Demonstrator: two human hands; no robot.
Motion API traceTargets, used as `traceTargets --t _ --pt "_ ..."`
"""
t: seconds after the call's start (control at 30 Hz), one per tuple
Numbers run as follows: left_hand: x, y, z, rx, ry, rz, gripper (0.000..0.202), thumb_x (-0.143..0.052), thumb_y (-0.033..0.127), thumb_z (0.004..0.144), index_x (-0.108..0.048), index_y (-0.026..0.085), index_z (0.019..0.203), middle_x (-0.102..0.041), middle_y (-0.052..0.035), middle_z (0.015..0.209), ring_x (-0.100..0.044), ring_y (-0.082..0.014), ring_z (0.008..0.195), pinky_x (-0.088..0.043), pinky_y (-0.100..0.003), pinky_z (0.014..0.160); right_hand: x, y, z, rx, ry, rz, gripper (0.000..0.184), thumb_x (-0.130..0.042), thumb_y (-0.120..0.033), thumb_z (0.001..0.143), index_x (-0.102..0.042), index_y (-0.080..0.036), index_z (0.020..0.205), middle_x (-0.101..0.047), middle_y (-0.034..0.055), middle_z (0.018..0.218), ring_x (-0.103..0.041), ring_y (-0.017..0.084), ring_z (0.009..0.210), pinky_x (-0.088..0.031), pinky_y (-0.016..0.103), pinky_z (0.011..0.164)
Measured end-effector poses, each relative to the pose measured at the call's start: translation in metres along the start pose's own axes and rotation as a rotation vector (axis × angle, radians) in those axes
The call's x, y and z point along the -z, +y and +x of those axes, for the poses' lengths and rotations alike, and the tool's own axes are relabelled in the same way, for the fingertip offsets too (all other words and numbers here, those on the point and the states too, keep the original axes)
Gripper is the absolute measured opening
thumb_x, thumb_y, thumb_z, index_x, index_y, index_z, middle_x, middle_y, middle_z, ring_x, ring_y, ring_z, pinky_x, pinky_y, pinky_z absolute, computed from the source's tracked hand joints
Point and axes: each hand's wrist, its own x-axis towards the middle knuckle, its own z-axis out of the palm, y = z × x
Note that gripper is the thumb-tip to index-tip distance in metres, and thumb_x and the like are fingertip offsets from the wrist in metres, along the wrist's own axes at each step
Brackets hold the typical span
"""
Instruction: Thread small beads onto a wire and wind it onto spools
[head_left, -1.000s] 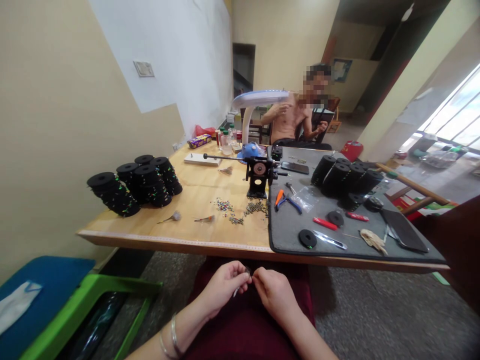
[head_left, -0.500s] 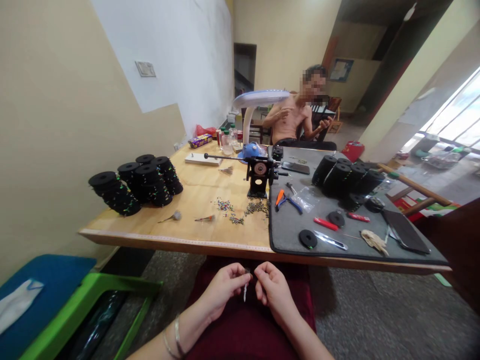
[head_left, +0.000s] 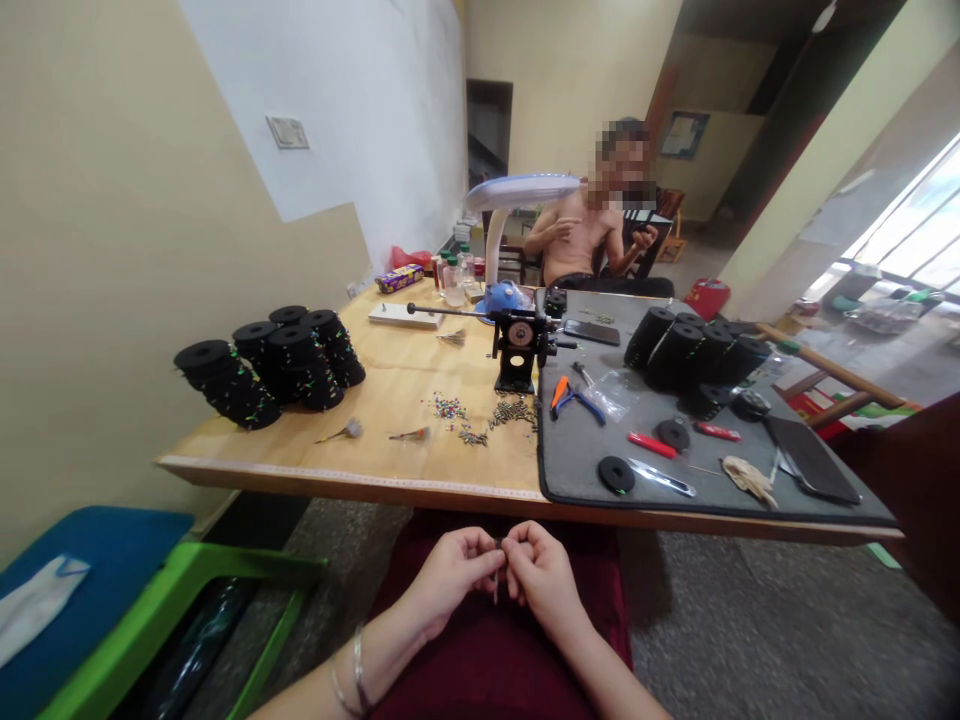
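Observation:
Low over the dark red cloth [head_left: 480, 670] on my lap, both my hands meet in front of the table edge. My left hand [head_left: 461, 575], with bangles at the wrist, is closed in a pinch on a thin pale strip [head_left: 496, 588] that hangs below the fingertips. Close against it, my right hand [head_left: 541, 575] is also pinched. Its fingertips touch or nearly touch those of the left, and what they hold is hidden.
On the wooden table [head_left: 375, 470] stand stacks of black foam spools [head_left: 206, 370], a black winding device [head_left: 517, 345] and a lamp [head_left: 517, 190]. Small beads [head_left: 450, 407] lie loose. The grey mat [head_left: 570, 470] bears pliers [head_left: 577, 400], scissors-like snips [head_left: 661, 478] and more spools. A person [head_left: 581, 235] sits opposite.
My right hand has moved left, bringing its fingertips up to those of my left hand. Less of the pale strip shows now.

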Motion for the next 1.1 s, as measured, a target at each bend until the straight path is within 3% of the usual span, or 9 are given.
traceTargets --t 0.17,0.63,0.9,1.1 --pt "-0.0001 0.0014 0.0019 0.047 -0.023 -0.148 0.029 -0.076 0.031 0.066 -0.054 0.014 0.069 -0.061 -0.0001 0.065 -0.06 -0.0111 0.058 -0.048 -0.023 0.057 -0.0001 0.0047 0.0025 -0.022 0.0 0.066 0.036 -0.059 -0.053 0.075 -0.047 -0.019 0.07 -0.047 -0.0093 0.035 -0.031 0.004 0.027 -0.02 0.016 0.031" --pt "-0.0006 -0.0035 0.0054 0.041 0.016 -0.224 0.027 -0.075 0.031 0.067 -0.056 0.014 0.073 -0.059 -0.0003 0.067 -0.056 -0.009 0.06 -0.046 -0.02 0.055 0.0022 0.0088 0.0018 -0.038 -0.013 0.064 0.04 -0.056 -0.058 0.075 -0.045 -0.019 0.069 -0.047 -0.0098 0.034 -0.029 0.003 0.026 -0.018 0.015 0.03" --pt "0.0012 -0.0045 0.0075 -0.004 0.082 -0.135 0.028 -0.074 0.034 0.067 -0.055 0.014 0.073 -0.059 -0.0008 0.07 -0.056 -0.0107 0.064 -0.045 -0.019 0.054 0.0032 0.0062 -0.0046 -0.018 0.028 0.026 0.039 -0.056 -0.056 0.076 -0.044 -0.02 0.069 -0.048 -0.0092 0.035 -0.029 0.003 0.026 -0.019 0.015 0.031" --pt "0.001 -0.0035 0.0075 -0.175 0.131 0.078 0.024 -0.067 0.035 0.073 -0.053 0.016 0.07 -0.057 0.0011 0.064 -0.053 -0.0105 0.056 -0.044 -0.022 0.053 0.0022 0.0037 -0.006 -0.032 0.007 0.014 0.038 -0.056 -0.056 0.075 -0.044 -0.02 0.069 -0.049 -0.0085 0.035 -0.029 0.004 0.026 -0.018 0.016 0.031"
